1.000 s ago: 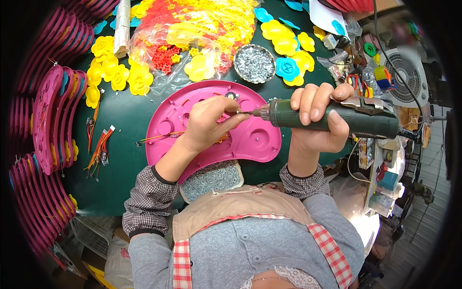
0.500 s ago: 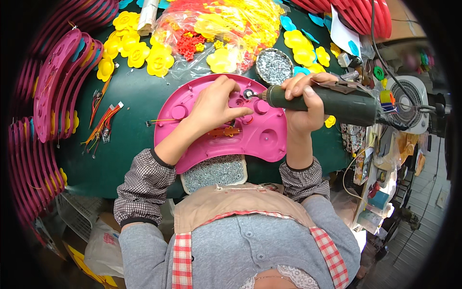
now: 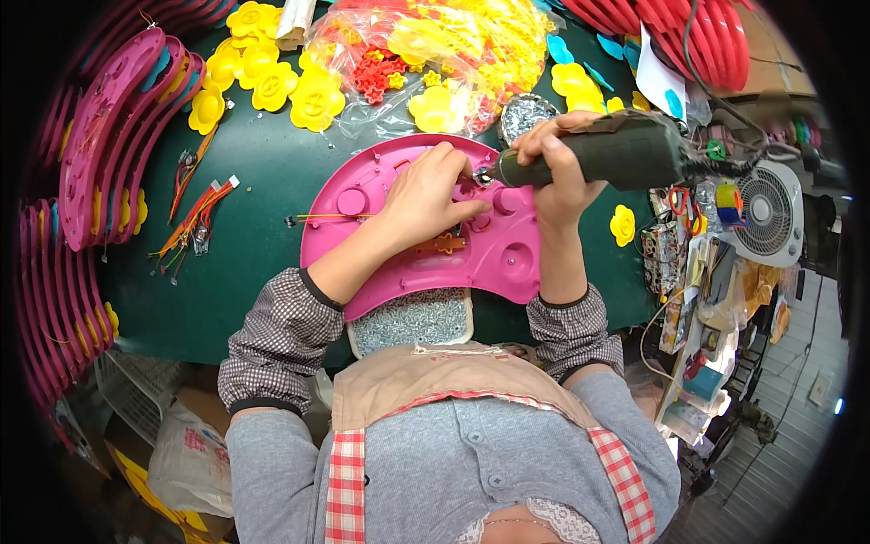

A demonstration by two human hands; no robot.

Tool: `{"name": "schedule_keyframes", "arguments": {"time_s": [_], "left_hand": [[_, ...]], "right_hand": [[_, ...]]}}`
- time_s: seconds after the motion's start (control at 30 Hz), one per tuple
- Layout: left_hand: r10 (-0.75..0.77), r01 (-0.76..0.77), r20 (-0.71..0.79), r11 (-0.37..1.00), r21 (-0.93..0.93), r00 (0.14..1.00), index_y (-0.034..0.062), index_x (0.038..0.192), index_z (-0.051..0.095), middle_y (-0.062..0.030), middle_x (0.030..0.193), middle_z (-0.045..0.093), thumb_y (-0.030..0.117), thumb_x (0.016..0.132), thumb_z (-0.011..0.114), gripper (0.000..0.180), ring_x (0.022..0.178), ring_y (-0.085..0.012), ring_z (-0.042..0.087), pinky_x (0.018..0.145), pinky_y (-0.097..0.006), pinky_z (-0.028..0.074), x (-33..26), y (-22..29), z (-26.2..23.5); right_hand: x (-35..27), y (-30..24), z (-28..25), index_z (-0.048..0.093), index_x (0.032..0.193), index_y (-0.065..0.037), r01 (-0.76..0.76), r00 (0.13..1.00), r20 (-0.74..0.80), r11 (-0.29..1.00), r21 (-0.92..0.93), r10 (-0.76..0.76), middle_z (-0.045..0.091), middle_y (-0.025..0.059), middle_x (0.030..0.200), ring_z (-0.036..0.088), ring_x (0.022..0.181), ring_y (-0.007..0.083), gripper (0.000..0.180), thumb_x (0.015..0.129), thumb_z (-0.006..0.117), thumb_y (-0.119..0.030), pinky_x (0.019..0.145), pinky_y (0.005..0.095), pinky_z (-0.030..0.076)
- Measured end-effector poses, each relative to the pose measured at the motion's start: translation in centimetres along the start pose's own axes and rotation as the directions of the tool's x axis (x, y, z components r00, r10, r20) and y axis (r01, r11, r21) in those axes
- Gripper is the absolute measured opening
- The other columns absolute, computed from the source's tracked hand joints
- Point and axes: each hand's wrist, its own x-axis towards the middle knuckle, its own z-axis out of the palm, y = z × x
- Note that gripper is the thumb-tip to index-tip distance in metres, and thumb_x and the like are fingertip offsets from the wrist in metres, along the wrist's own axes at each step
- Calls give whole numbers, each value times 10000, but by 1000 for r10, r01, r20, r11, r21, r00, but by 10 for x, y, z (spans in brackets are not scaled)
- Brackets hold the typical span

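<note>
driver tip hidden behind left fingers, screw not visible. left hand (image 3: 426, 195) lies palm down, fingers curled, pressing the pink half-round plastic panel (image 3: 507, 258) beneath it. right hand (image 3: 557, 168) is wrapped tight around the dark green electric screwdriver (image 3: 616, 150), tip pointing at left fingertips.

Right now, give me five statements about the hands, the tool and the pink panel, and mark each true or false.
1. The right hand grips a dark green power screwdriver. True.
2. The left hand rests on the pink plastic panel. True.
3. The panel lies on a bare wooden bench. False: it lies on a dark green table.
4. A tray of small silver screws sits at the panel's near edge. True.
5. The loose flower-shaped pieces at the far left are blue. False: they are yellow.
</note>
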Motion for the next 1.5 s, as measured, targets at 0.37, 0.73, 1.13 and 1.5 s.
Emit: {"name": "schedule_keyframes", "arguments": {"time_s": [0.37, 0.73, 1.13, 1.5], "left_hand": [[-24, 26, 51, 999, -35, 998, 31, 1032, 654, -129, 1012, 629, 227, 796, 861, 371, 992, -316, 664, 858, -427, 548, 4, -6, -4], [-18, 24, 65, 995, -95, 998, 29, 1030, 668, -119, 977, 636, 218, 781, 852, 363, 967, -299, 672, 843, -414, 548, 3, -4, -7], [-12, 17, 39, 991, -135, 999, 29, 1025, 668, -125, 1003, 626, 226, 748, 868, 395, 960, -308, 659, 832, -427, 539, 2, -8, -4], [59, -58, -2, 991, -117, 998, 27, 1051, 666, -117, 986, 620, 200, 771, 861, 383, 931, -284, 650, 806, -401, 533, -1, -14, 0]], "right_hand": [[5, 2, -12, 558, 1167, -13, 5, 999, -42, 995, 97, -1, 643, 99, 817, 661, 686, 191, 298, 884, 635, 42, 736, 382, 600], [-1, 5, -15, 560, 1163, -15, 47, 999, 3, 990, 129, -48, 630, 81, 840, 649, 681, 187, 278, 895, 619, 34, 751, 397, 594], [22, 0, 4, 592, 1099, 6, -100, 995, 34, 993, 54, 98, 641, 87, 823, 667, 663, 187, 241, 877, 672, 52, 624, 328, 569], [23, 1, -1, 566, 1122, 7, -62, 988, 147, 997, 39, 55, 639, 103, 780, 643, 652, 204, 257, 881, 650, 30, 696, 392, 582]]}}
